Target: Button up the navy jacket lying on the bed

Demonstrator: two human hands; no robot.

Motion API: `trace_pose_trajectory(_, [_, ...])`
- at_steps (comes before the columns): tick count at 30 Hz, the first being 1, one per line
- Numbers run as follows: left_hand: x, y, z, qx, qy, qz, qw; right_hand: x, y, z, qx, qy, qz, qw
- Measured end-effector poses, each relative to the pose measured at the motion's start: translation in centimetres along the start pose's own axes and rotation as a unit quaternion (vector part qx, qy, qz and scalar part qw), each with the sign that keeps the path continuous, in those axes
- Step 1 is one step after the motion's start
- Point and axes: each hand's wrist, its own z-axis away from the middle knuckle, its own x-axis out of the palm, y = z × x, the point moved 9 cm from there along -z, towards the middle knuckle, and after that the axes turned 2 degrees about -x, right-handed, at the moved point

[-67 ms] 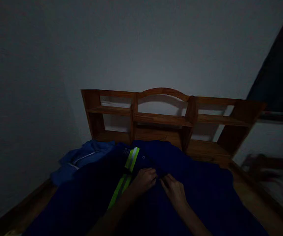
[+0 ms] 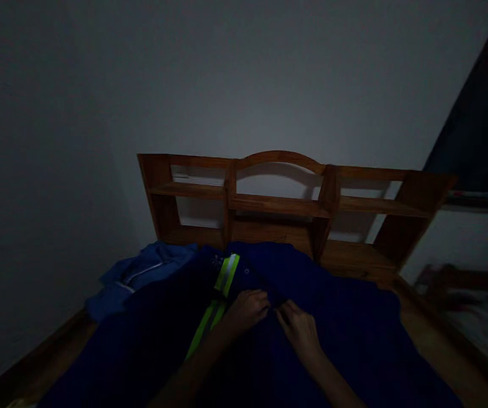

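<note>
A dark blue work garment (image 2: 346,317) with a yellow-green and silver reflective stripe (image 2: 227,275) lies spread over the wooden surface in front of me. My left hand (image 2: 248,310) and my right hand (image 2: 299,328) sit close together near the garment's middle, fingers curled and pinching the dark fabric between them. The scene is dim, so what exactly the fingertips hold is unclear.
A lighter blue garment (image 2: 142,275) lies crumpled at the left. A wooden shelf unit (image 2: 278,204) with open compartments stands against the grey wall behind. The wooden surface edge (image 2: 435,334) shows at the right, with a blurred object beyond.
</note>
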Motion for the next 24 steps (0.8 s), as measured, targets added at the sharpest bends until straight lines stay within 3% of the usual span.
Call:
trace_pose_trajectory(10, [0.4, -0.4, 0.2, -0.023, -0.004, 0.112, 0.993, -0.1, -0.3, -0.2, -0.004, 0.006, 0.01, 1.0])
trace_pose_trajectory(18, [0.5, -0.7, -0.1, -0.051, 0.013, 0.121, 0.991, -1.1, -0.4, -0.4, 0.009, 0.032, -0.053, 0.998])
trace_pose_trajectory(21, [-0.2, -0.7, -0.4, -0.069, 0.031, 0.136, 0.988, -5.4, -2.5, -1.0, -0.025, 0.088, -0.116, 0.989])
trace_pose_trajectory(24, [-0.8, -0.8, -0.6, -0.073, 0.047, 0.166, 0.982, -14.3, -7.5, 0.5, -0.103, 0.197, -0.152, 0.963])
